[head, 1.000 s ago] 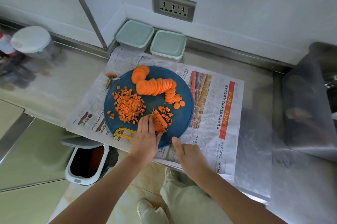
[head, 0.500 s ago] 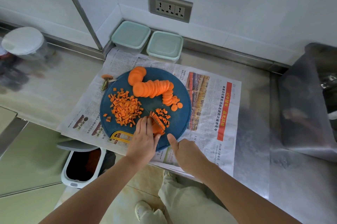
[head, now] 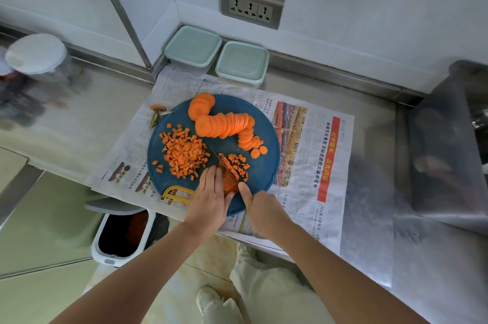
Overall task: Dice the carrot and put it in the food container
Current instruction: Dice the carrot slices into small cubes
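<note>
Head: left grip (head: 211,199) flat on carrot strips (head: 228,184); right grip (head: 260,208) clasps knife (head: 226,167); round board (head: 262,165).

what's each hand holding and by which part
Right hand grips the thin dark knife at its handle end; left hand presses flat on the orange carrot strips.

I have open newspaper (head: 298,165) right of the cutting board (head: 264,173), room enough for a hand to pass. Toward the left container (head: 192,46) and the right container (head: 241,62) (both tucked against the wall), the carrot slices (head: 224,124) and diced pile (head: 184,152) block a low, straight path.
</note>
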The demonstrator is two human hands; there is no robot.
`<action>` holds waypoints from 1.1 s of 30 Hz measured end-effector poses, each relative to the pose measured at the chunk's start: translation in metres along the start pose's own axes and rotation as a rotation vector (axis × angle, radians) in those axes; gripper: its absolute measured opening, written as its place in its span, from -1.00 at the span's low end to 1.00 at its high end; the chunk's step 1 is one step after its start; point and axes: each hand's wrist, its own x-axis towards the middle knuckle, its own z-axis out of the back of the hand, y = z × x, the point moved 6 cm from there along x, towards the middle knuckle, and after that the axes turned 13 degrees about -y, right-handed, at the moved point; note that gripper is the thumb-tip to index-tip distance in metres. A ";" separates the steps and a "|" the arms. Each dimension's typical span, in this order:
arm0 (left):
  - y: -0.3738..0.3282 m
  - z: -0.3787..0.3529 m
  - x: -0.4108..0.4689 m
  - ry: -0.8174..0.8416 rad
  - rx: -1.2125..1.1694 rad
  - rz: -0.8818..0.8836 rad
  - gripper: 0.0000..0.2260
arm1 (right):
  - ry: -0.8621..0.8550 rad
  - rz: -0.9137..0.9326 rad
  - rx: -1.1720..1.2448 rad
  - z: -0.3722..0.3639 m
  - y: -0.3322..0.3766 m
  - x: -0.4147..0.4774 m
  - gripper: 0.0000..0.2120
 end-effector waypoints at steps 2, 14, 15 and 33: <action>0.000 0.002 0.000 0.002 -0.011 0.002 -0.49 | 0.048 -0.057 0.070 -0.005 -0.004 0.010 -0.41; 0.000 0.015 0.001 0.007 -0.096 0.043 -0.40 | 0.018 -0.014 0.255 0.006 -0.018 -0.029 -0.36; 0.000 0.015 0.001 0.002 -0.094 0.041 -0.40 | 0.028 -0.012 0.260 0.006 -0.018 -0.032 -0.39; 0.006 0.015 -0.005 -0.125 -0.287 0.142 -0.50 | -0.022 0.021 0.182 0.004 -0.013 -0.038 -0.22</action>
